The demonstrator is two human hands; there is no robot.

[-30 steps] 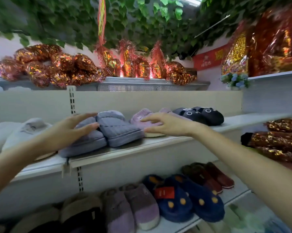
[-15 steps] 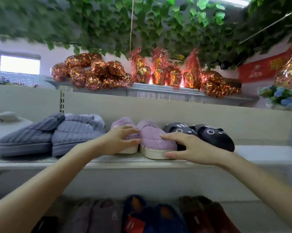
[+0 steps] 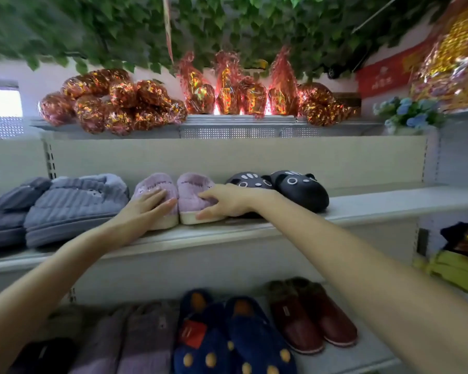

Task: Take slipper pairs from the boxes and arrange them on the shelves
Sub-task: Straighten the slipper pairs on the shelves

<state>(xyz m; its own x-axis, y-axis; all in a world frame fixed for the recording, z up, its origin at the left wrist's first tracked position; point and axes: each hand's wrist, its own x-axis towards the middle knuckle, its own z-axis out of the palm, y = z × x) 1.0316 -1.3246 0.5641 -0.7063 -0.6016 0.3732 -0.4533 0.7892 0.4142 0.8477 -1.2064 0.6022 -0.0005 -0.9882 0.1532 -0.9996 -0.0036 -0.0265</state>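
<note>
A pair of fuzzy lilac slippers (image 3: 192,184) stands side by side on the upper shelf (image 3: 376,203), toes toward me. My left hand (image 3: 146,209) lies flat on the left slipper's toe, fingers together. My right hand (image 3: 224,202) cups the right slipper, thumb at its sole edge. To their left sits a grey-blue ribbed pair (image 3: 73,203); to their right a black cat-face pair (image 3: 295,188), touching my right wrist.
The lower shelf (image 3: 362,357) carries navy dotted slippers (image 3: 233,338), dark red ones (image 3: 311,317) and mauve ones (image 3: 144,338). Foil-wrapped red parcels (image 3: 125,103) line the top ledge under hanging green leaves. Yellow-green goods (image 3: 457,271) lie at the right.
My hands left the grey-blue pair and came onto the lilac pair. Since half a second ago the left hand has flattened on the left slipper, and the pair stands closer together.
</note>
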